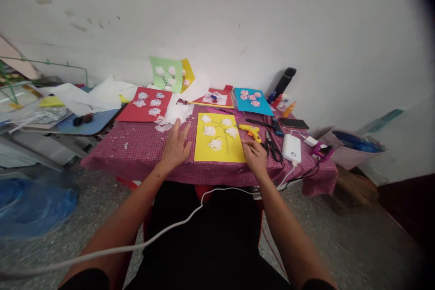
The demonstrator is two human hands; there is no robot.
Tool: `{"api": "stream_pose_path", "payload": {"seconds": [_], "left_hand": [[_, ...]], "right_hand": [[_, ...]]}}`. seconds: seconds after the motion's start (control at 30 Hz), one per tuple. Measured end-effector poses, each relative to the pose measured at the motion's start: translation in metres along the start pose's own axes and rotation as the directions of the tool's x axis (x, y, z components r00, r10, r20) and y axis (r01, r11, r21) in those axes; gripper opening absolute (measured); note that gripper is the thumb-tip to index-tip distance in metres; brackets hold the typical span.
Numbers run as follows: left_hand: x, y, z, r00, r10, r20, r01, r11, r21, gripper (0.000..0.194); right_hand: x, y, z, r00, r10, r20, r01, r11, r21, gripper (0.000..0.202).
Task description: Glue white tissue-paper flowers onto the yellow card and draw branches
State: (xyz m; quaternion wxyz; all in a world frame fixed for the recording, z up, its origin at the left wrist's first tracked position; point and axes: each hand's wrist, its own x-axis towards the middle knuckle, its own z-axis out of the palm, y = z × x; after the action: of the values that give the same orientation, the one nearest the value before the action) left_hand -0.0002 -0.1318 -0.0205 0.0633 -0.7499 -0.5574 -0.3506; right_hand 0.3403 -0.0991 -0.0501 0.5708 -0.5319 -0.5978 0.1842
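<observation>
A yellow sheet [217,152] lies on the checked tablecloth, bearing several white tissue flowers and thin drawn stems. Left of it, my left hand [176,147] rests with fingers spread, its fingertips at the lower edge of a white tissue pile [176,114]. My right hand [254,155] is at the sheet's right edge, fingers curled together; what they hold, if anything, is too small to tell. Just above that hand lies a yellow glue gun [250,131], and black scissors [272,146] are to its right.
Red [131,111], green [166,64] and blue [263,108] flower cards stand or lie toward the wall. A white power bank [291,148], a phone [293,123] and glue bottles [288,108] are at the right. A white cable [183,222] crosses my lap.
</observation>
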Motion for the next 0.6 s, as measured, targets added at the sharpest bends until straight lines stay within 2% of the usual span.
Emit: {"api": "stream_pose_path", "payload": {"seconds": [0.27, 0.6], "left_hand": [[0.0002, 0.0007, 0.0020, 0.992, -0.121, 0.032, 0.119, 0.990, 0.082, 0.055], [0.0023, -0.0064, 0.0046, 0.995, -0.056, 0.083, 0.048, 0.994, 0.099, 0.040]], "right_hand": [[0.0003, 0.0011, -0.0006, 0.997, -0.040, -0.060, 0.038, 0.999, -0.021, 0.027], [0.0001, 0.0022, 0.0004, 0.995, -0.069, -0.067, 0.066, 0.997, -0.045, 0.023]]}}
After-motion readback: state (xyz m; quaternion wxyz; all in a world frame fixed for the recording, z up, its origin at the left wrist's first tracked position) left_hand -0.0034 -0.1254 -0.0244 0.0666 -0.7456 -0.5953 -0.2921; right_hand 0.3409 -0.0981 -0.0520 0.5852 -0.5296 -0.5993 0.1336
